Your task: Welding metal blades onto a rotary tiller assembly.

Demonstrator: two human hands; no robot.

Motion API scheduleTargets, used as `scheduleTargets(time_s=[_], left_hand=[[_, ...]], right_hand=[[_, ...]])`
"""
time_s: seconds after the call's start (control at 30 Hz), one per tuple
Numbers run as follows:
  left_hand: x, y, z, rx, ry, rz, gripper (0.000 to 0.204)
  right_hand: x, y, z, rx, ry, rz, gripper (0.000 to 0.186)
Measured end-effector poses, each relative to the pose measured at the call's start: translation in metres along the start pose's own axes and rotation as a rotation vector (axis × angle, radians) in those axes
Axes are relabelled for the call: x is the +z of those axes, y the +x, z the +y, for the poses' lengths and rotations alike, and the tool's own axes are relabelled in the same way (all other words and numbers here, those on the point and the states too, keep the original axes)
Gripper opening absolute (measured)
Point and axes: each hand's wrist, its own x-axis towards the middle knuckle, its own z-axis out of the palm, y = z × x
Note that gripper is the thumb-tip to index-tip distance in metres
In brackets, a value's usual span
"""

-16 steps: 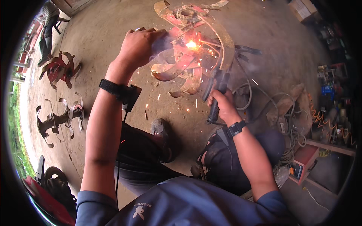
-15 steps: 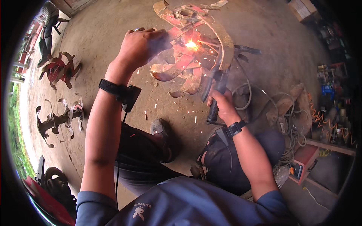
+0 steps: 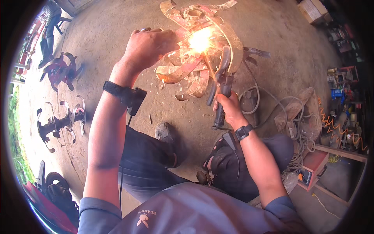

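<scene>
A tiller rotor (image 3: 235, 48) with curved, worn red blades lies on the concrete floor in front of me. My left hand (image 3: 150, 45) is closed at its left side, gripping a reddish blade; the fingertips are partly hidden. My right hand (image 3: 230, 107) is wrapped round the black handle of a welding electrode holder (image 3: 219, 115). From its jaws a thin electrode (image 3: 209, 66) reaches up to the rotor's middle. A bright welding arc (image 3: 200, 40) burns there, and its glare hides the spot where the tip meets the metal.
Two more bladed rotors, one red (image 3: 61, 72) and one dark (image 3: 58, 124), lie on the left. Cable coils (image 3: 300, 132) lie at my right, near a red machine (image 3: 313, 167). A cardboard box (image 3: 313, 11) stands far right. A person's legs (image 3: 47, 43) show far left.
The arc has flared much brighter and the smoke has thinned. The electrode holder's jaws have tilted upward in my right hand. My left hand has stayed in place.
</scene>
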Motion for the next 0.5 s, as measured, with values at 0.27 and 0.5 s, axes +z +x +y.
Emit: scheduleTargets(time_s=[0.27, 0.5], left_hand=[[-0.0025, 0.0018, 0.0052, 0.039, -0.098, 0.043, 0.026], [-0.0052, 0.0014, 0.006, 0.042, -0.042, -0.002, 0.028]], right_hand=[[-0.0039, 0.0017, 0.0033, -0.1, -0.048, -0.01, 0.007], [-0.0046, 0.0011, 0.0085, -0.245, -0.068, 0.106, 0.012]])
